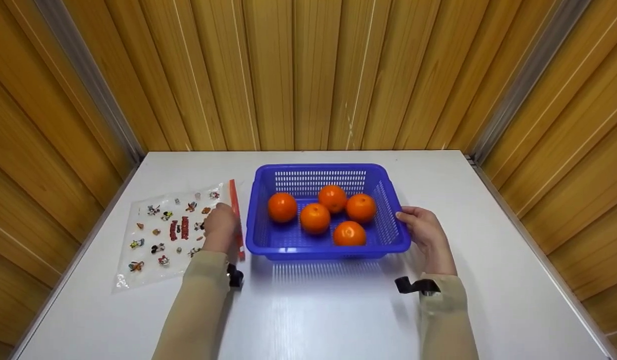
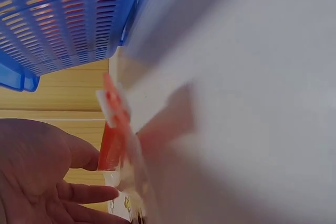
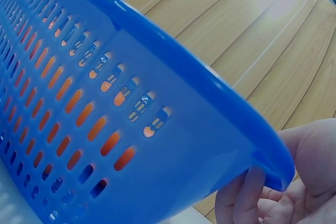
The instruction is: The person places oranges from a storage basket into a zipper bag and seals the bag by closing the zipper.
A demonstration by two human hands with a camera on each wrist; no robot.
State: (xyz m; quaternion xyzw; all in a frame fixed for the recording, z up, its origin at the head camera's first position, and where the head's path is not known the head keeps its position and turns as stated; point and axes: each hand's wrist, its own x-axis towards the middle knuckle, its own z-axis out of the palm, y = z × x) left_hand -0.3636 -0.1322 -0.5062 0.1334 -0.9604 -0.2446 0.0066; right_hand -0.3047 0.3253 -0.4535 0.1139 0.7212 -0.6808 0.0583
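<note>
A blue plastic basket (image 1: 328, 252) stands in mid-table with several oranges (image 1: 315, 218) inside. My right hand (image 1: 428, 232) grips its right rim, thumb above and fingers curled under the edge, as the right wrist view shows. Left of the basket lies a clear zip bag (image 1: 148, 240) printed with small cartoon figures, its red zip strip (image 1: 235, 210) facing the basket. My left hand (image 1: 221, 225) is at that end of the bag. In the left wrist view the thumb touches the raised red strip (image 2: 111, 150) and the fingertips meet the clear plastic; the exact contact is partly hidden.
The white table (image 1: 318, 310) ends against a wood-patterned wall (image 1: 308, 75), with similar panels at both sides. Perforated basket walls (image 3: 79, 98) rise close beside both hands. Each wrist carries a black camera mount (image 1: 416, 286).
</note>
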